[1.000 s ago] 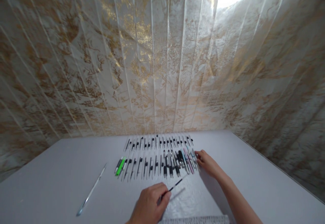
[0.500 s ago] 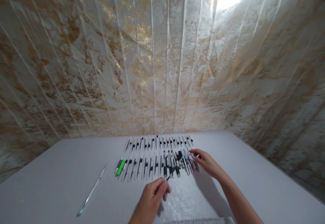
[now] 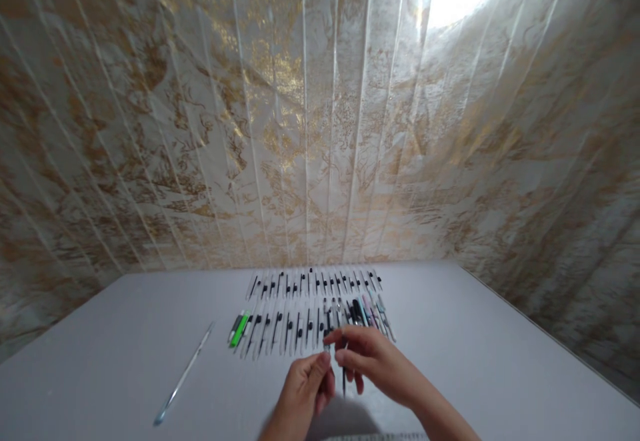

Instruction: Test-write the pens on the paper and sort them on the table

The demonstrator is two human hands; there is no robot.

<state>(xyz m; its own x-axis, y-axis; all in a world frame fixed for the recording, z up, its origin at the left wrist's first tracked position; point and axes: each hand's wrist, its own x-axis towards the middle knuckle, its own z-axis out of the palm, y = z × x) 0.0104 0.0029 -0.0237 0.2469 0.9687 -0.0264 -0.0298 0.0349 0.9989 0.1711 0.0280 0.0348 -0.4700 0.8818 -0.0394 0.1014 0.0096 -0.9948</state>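
Near the front middle of the table, my left hand [image 3: 306, 386] is closed in a pinch. A small piece shows at its thumb tip, too blurred to name. Close beside it on the right, my right hand [image 3: 374, 362] has its fingers bent, with a thin dark pen refill [image 3: 344, 382] pointing down from them. Just beyond both hands lies a row of pens with clear barrels [image 3: 277, 334] and black parts. At its right end are pastel and black pens [image 3: 369, 311], partly hidden by my right hand. A green highlighter [image 3: 240, 329] lies at the left end.
A second row of clear and black pens [image 3: 315, 283] lies farther back. One long clear stick with a bluish end [image 3: 184, 374] rests alone on the left of the white table [image 3: 100, 361]. A ruler-like edge [image 3: 380, 437] shows at the bottom. Gold-patterned sheeting [image 3: 300, 127] hangs behind.
My right hand has moved left and nearer, from the pastel pens to beside my left hand. A thin dark refill now shows under its fingers. My left hand stays almost in place.
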